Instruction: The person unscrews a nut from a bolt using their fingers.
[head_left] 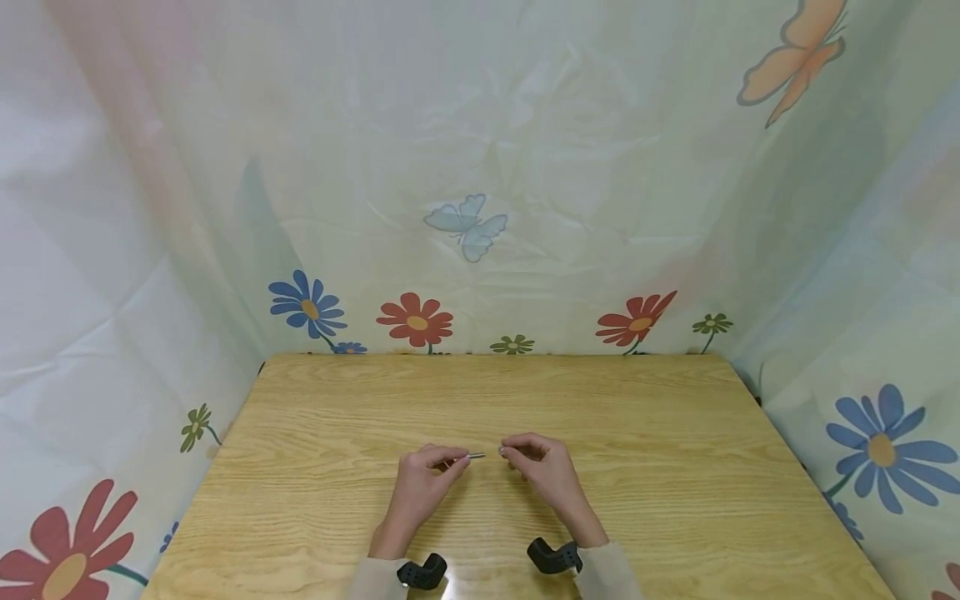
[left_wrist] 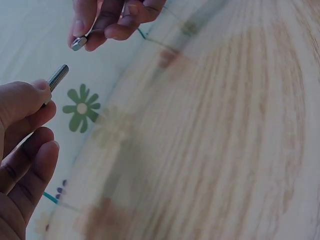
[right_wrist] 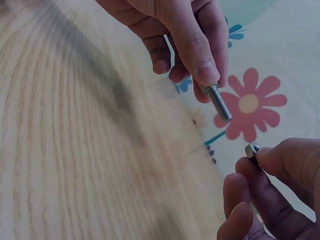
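A silver threaded bolt (right_wrist: 220, 104) is pinched between the thumb and fingertips of my left hand (head_left: 422, 488), its bare thread pointing toward the other hand. The bolt's head end is hidden by the fingers. My right hand (head_left: 551, 477) pinches a small silver hex nut (left_wrist: 78, 43) between thumb and index finger. In the right wrist view, the nut sits just below the bolt's tip, with a short gap between them. Both hands are raised over the middle of the wooden table, facing each other.
The wood-grain table (head_left: 315, 417) extends around both hands. A pale curtain (head_left: 570, 150) printed with flowers and butterflies hangs behind it and on both sides. Black straps with wrist cameras (head_left: 422, 572) sit at the beige cuffs.
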